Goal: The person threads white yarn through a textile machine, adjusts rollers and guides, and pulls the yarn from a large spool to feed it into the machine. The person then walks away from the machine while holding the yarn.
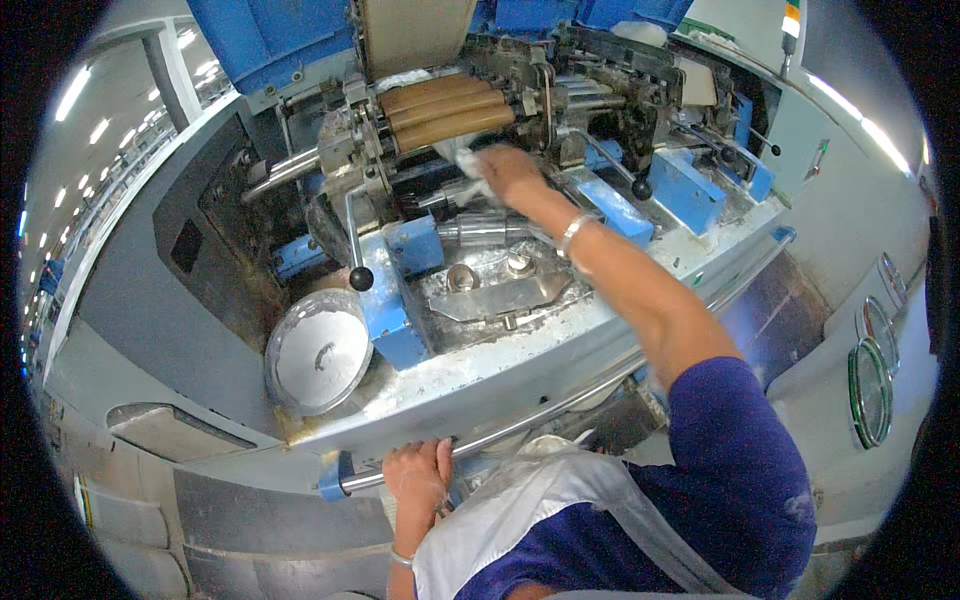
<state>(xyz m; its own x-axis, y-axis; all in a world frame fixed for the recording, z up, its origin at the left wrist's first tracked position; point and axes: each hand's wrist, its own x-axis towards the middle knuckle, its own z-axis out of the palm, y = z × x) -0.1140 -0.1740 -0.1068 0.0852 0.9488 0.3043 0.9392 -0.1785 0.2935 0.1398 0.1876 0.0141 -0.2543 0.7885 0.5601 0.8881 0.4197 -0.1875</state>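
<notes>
My right hand (pixel 510 175) reaches across the machine and pinches a white, soft strand of fibre (pixel 468 160). The strand lies just in front of several brown rollers (pixel 450 115), and its far end runs up to them. Below that hand are shiny fluted metal rollers (pixel 475 230), partly hidden by my wrist. At the front of the machine my left hand (pixel 418 472) is wrapped round a long metal rail (pixel 500 428), near its blue end bracket (pixel 336 474).
A round white-filled can top (pixel 320 355) stands at the left of the machine bed. Levers with black knobs (pixel 361 278) stick out near blue blocks (pixel 398 325). A raised blue cover (pixel 270 45) is at the back. Round green-rimmed cans (pixel 870 393) stand at right.
</notes>
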